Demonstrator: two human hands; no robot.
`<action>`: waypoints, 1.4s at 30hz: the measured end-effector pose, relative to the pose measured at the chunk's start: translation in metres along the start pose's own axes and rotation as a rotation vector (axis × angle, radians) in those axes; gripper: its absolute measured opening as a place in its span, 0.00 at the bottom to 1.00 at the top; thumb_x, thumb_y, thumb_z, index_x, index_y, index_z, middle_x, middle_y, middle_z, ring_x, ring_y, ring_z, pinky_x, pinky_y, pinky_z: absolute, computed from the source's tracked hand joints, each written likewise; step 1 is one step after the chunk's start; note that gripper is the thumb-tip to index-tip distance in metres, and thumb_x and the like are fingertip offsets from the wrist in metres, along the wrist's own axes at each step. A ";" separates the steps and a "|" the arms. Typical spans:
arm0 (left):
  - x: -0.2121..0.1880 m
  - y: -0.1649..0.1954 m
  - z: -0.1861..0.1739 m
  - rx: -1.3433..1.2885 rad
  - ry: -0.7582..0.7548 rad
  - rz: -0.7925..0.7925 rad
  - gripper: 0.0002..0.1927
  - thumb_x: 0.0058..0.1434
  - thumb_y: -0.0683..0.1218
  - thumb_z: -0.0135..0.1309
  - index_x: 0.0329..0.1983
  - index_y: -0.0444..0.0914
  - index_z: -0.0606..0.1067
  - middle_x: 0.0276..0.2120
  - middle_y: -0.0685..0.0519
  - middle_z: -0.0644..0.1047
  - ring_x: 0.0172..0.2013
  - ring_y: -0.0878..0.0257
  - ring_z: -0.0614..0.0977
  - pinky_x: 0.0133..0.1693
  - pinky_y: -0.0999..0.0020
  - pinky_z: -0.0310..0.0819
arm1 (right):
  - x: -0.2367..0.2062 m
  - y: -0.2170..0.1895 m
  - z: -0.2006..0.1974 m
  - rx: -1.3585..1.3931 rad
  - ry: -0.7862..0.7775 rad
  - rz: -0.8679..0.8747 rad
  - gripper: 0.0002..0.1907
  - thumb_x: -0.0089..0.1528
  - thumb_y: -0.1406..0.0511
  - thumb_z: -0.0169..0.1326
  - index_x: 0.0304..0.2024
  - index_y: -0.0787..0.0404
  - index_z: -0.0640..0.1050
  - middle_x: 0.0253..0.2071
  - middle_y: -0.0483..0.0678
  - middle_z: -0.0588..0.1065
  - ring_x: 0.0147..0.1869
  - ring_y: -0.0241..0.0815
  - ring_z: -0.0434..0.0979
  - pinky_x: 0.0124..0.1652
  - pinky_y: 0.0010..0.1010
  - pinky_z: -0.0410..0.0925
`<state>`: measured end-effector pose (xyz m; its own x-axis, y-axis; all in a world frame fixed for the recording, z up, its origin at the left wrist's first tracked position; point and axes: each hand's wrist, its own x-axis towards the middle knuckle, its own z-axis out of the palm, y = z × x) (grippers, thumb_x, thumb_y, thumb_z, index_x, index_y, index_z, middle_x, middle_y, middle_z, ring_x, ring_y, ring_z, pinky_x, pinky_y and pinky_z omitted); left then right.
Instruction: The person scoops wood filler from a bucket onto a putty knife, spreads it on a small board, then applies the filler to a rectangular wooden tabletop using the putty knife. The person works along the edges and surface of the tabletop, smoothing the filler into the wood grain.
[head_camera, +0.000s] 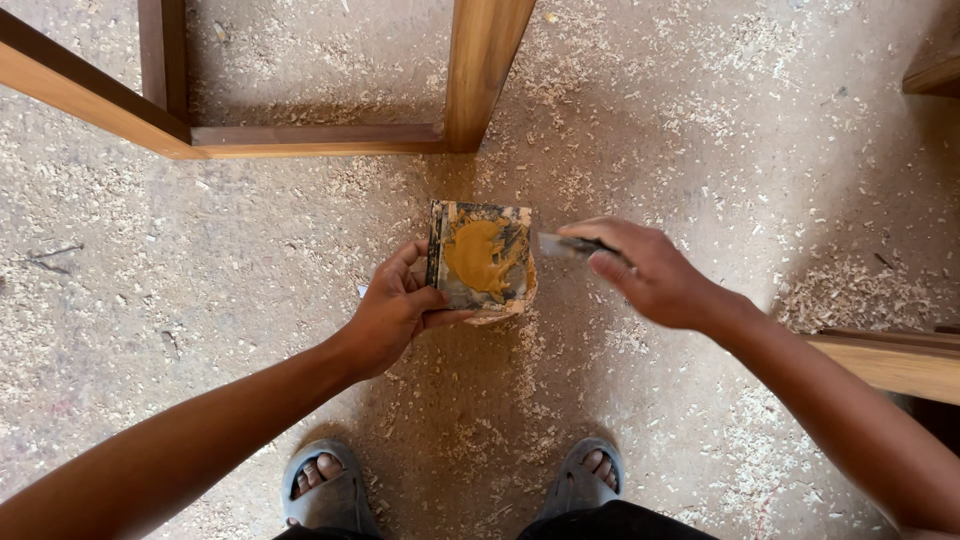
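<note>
A small flat board (480, 262) is held in the left hand (395, 315), near the middle of the view. The fingers are wrapped on its left edge and the thumb is pressed on top, so this hand is clamped on the board. A thick blob of yellow-brown putty (478, 256) is spread on the board's top.

A thin scraper blade (560, 246) is pinched in the right hand (650, 275), at 3 o'clock from the board. The hand is closed tight on its dark handle. The grey tip is pointed at the board's right edge and is just beside it. The hand looks a bit blurred.

A brown wooden frame (320, 138) is seen at 12 o'clock from the board, standing on the floor (150, 260). The floor is covered with pale wood shavings (860, 295). Two grey sandals (330, 490) are seen at 6 o'clock. More wood (895, 360) lies at 4 o'clock.

To do this step well, the board should be kept flat and still, so the putty is not tipped off. The blade should be slid low under the putty, and only a little should be picked up at a time. The fingers of the left hand should be kept off the top and away from the blade.
</note>
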<state>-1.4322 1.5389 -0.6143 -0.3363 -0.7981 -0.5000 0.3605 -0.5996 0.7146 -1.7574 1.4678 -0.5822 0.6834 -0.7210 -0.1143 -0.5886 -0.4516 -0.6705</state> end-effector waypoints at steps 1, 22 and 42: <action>0.000 0.000 0.001 0.019 0.002 0.000 0.28 0.62 0.29 0.40 0.66 0.36 0.58 0.51 0.42 0.78 0.50 0.53 0.84 0.50 0.65 0.85 | 0.002 -0.009 0.001 -0.200 0.033 -0.193 0.20 0.73 0.58 0.39 0.62 0.59 0.72 0.55 0.56 0.74 0.57 0.49 0.74 0.52 0.44 0.71; 0.000 -0.001 0.002 0.062 0.051 -0.012 0.30 0.60 0.28 0.42 0.66 0.37 0.58 0.48 0.43 0.79 0.47 0.56 0.85 0.47 0.68 0.86 | 0.020 -0.050 0.019 -0.497 -0.008 -0.287 0.21 0.66 0.58 0.53 0.57 0.64 0.73 0.51 0.58 0.71 0.50 0.51 0.76 0.44 0.39 0.78; -0.002 0.005 0.000 0.005 -0.034 -0.044 0.35 0.57 0.27 0.39 0.69 0.37 0.53 0.56 0.43 0.73 0.54 0.51 0.81 0.55 0.60 0.83 | 0.029 -0.060 0.029 -0.696 -0.055 -0.366 0.26 0.60 0.56 0.59 0.57 0.63 0.77 0.53 0.60 0.74 0.53 0.51 0.76 0.49 0.41 0.76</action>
<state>-1.4299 1.5376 -0.6101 -0.3812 -0.7686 -0.5138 0.3407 -0.6334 0.6948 -1.6901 1.4896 -0.5670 0.8956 -0.4443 -0.0234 -0.4449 -0.8935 -0.0616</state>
